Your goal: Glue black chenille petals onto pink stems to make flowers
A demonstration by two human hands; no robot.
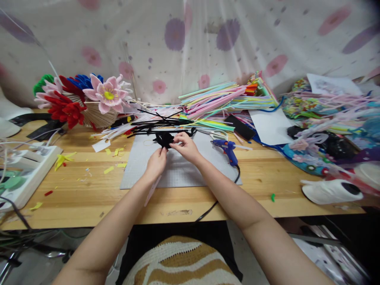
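Above the grey cutting mat (133,174), both hands grip a piece of bent black pipe cleaners (164,140). My left hand (157,160) pinches its lower edge from below. On the right side of the piece, the thumb and fingers of my right hand (186,147) are closed on it. The fingertips partly cover the black piece, so its full shape is hidden. Loose black pipe cleaners (157,123) lie just behind the hands. A blue hot glue gun (227,149) rests at the mat's right, its cable running toward the table's front edge.
Pipe cleaner flowers (108,95) stand at the back left, bundles of coloured pipe cleaners (216,101) at the back. A white power strip (35,174) sits left, yellow scraps (109,170) nearby. Scissors (219,135) lie behind the glue gun; a white bottle-like object (329,192) lies right.
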